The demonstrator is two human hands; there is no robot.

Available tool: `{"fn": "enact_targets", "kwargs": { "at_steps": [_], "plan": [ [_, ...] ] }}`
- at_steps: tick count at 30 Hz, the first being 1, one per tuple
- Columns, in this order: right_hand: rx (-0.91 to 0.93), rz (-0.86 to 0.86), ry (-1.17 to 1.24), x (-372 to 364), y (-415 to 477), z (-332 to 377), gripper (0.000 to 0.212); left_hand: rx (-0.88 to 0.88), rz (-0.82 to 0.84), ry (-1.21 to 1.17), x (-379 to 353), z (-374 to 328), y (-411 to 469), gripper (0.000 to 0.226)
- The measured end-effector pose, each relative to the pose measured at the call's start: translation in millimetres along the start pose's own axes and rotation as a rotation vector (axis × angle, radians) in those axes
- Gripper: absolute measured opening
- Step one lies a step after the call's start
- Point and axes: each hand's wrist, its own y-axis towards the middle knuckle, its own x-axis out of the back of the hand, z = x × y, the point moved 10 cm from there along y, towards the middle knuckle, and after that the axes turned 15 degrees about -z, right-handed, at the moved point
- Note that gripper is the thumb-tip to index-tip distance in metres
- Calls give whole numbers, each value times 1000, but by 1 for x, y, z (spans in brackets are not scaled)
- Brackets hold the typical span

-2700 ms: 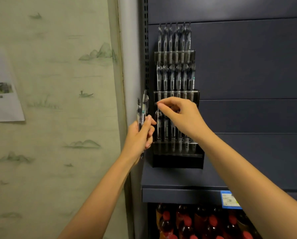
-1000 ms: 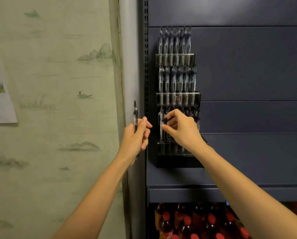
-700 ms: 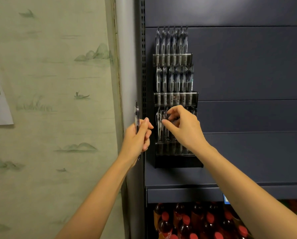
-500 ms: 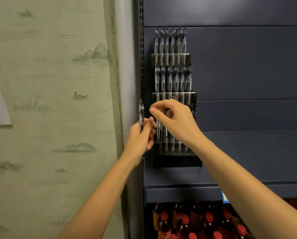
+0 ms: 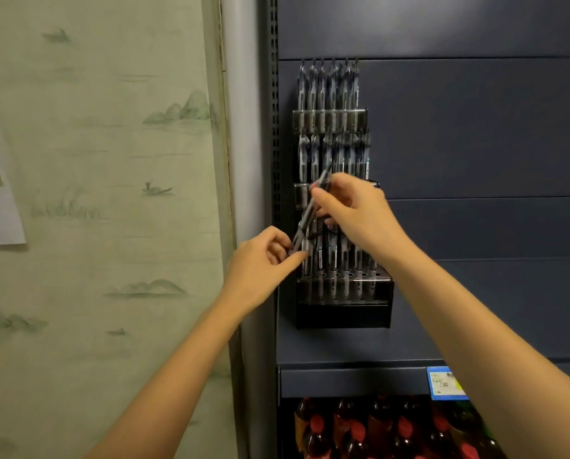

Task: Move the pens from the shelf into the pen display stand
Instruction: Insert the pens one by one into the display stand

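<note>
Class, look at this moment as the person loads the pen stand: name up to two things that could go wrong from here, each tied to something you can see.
1. The loose pen is tilted and seems pinched between the right hand and the left hand; it might slip during this handover.
2. The bottom tier of the pen display stand is already crowded, so lowering the slanted pen in could knock neighbouring pens askew.
</note>
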Motion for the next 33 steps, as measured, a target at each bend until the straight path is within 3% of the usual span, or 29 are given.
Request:
{"fn": "enact_targets", "kwargs": {
  "at_steps": [4, 9, 20, 33],
  "plan": [
    [46, -79, -85, 20, 6, -11, 31, -122, 56, 268, 3, 5, 2, 23],
    [96, -31, -186, 13, 1, -23, 32, -204, 79, 464, 1, 7, 0, 20],
    [75, 93, -323, -17, -20, -43, 38, -231, 93, 495, 7, -3, -6, 16],
    [102, -37, -484, 29, -34, -50, 20, -313, 103, 388, -10, -33, -20, 13]
  ]
}}
